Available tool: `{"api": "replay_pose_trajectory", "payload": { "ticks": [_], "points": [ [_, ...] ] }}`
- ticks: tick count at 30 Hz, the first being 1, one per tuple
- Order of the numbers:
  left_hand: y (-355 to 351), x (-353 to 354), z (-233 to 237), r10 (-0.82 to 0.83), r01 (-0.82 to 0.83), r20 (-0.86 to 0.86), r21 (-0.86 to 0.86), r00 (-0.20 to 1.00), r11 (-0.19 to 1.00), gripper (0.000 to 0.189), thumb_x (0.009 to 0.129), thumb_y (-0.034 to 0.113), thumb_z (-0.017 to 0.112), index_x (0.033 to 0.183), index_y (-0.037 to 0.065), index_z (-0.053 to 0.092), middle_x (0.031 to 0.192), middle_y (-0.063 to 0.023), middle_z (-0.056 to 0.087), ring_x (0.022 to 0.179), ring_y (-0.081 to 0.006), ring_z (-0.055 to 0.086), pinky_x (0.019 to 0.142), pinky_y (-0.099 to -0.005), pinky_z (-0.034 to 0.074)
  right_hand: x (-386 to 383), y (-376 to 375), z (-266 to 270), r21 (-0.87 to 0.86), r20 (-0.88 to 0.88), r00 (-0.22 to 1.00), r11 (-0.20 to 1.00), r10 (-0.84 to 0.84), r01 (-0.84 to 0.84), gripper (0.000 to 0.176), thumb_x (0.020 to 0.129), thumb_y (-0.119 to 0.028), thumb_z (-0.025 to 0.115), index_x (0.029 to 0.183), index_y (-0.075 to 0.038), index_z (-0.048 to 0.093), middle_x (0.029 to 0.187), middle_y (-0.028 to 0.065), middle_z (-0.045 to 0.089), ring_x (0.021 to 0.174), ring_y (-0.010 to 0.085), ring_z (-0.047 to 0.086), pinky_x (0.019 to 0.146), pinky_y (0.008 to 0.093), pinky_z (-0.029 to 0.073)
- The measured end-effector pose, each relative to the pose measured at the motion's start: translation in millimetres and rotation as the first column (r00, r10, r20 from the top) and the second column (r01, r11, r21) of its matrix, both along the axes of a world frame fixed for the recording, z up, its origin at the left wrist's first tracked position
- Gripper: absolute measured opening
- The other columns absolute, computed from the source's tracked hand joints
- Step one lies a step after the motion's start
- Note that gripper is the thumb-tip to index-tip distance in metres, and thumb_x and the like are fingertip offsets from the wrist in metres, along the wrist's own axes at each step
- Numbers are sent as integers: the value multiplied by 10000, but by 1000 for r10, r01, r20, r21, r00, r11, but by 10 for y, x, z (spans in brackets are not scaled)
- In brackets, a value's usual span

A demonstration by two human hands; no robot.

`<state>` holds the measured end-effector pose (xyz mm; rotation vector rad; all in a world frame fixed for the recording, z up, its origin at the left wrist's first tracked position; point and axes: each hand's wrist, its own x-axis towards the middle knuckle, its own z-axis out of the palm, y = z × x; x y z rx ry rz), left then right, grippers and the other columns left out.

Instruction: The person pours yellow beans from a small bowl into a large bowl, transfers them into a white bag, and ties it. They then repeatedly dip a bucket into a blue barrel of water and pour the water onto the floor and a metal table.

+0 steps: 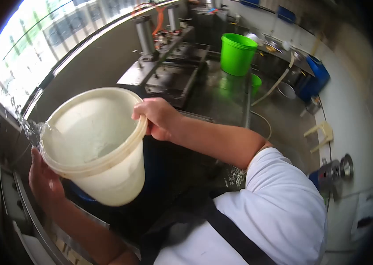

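Observation:
A large cream plastic bucket (116,181) is held up in front of me, tilted toward the left. Clear water (98,137) lies inside it, and a splash (31,130) flies off over the rim at the left. My right hand (158,117) is closed around the rim on the right side, thumb on the inner side. Against the lower left of the bucket, my left hand (45,179) supports the wall just under the rim; some of its fingers are hidden. Part of something blue (80,192) shows beneath the bucket.
A metal machine with upright cylinders (146,37) stands ahead by the barred window. Past it, a bright green bucket (237,55) sits on a steel surface (226,95). To the right are a hose (279,79), a blue container (314,77) and a cream stool (323,134).

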<state>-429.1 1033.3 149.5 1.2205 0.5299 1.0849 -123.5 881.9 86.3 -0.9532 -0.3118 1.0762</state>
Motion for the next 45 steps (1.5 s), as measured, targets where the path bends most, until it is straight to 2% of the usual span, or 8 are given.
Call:
{"api": "replay_pose_trajectory", "payload": {
  "ticks": [10,11,17,25,35,38,40,45],
  "points": [
    [-1556,835,-509,-181,154,-56,-316,982,936,281,1080,259,533,1035,4,643,855,-52,667,724,-108,603,675,-282,492,-90,-2586,-98,-74,65,964,962,-258,263,223,919,-168,728,1035,-2,634,836,64,654,592,138,629,427,289,463],
    [-1407,771,-985,-492,477,30,-302,870,826,306,1085,268,519,1073,-15,634,899,-62,682,774,-124,644,729,-289,524,-140,-2922,-125,-102,65,947,942,-316,321,237,922,-172,728,1049,5,635,844,65,655,596,136,632,428,286,467],
    [-2726,1765,-2058,-625,417,-146,-627,767,658,442,1094,382,465,1170,-33,598,1018,-114,669,914,-203,658,827,-372,543,-281,-4302,-730,-221,228,815,787,-533,577,289,907,-118,688,1143,44,652,879,62,661,640,112,634,453,256,482],
    [-4109,2148,-2785,-868,500,-477,-724,135,475,464,1066,375,400,1083,-29,629,678,-124,594,441,-226,533,366,-376,449,-493,-5463,-918,-314,399,526,427,-751,848,321,905,-74,669,1194,63,646,873,74,674,602,91,601,425,236,440],
    [-4142,2933,-3384,-981,395,-151,-899,124,189,554,1089,464,344,1141,-10,627,723,-117,646,435,-210,549,326,-348,386,364,-4719,-331,-369,487,669,563,-561,740,406,943,-147,688,1274,65,588,814,57,608,543,103,555,448,269,494],
    [-3867,3310,-3601,-982,517,175,-848,69,-115,461,1079,417,416,1150,42,675,934,-101,749,582,-190,710,328,-333,480,745,-4128,-83,-361,464,717,628,-521,690,382,953,-175,698,1240,58,600,883,79,610,599,126,580,507,300,553],
    [-3777,3652,-3306,-996,545,-87,-834,27,87,386,1058,377,488,1146,56,683,952,-89,752,483,-144,663,247,-267,407,1016,-4036,102,-316,467,706,645,-533,696,416,952,-184,706,1269,52,578,908,92,609,625,138,594,534,321,573],
    [-3647,4550,-3170,-982,686,91,-726,163,46,436,1040,434,504,1099,34,667,775,-69,685,472,-158,624,310,-277,433,1182,-4417,415,-193,400,601,577,-692,793,630,928,-195,741,1427,29,429,909,127,623,649,180,630,581,374,603]
  ]
}}
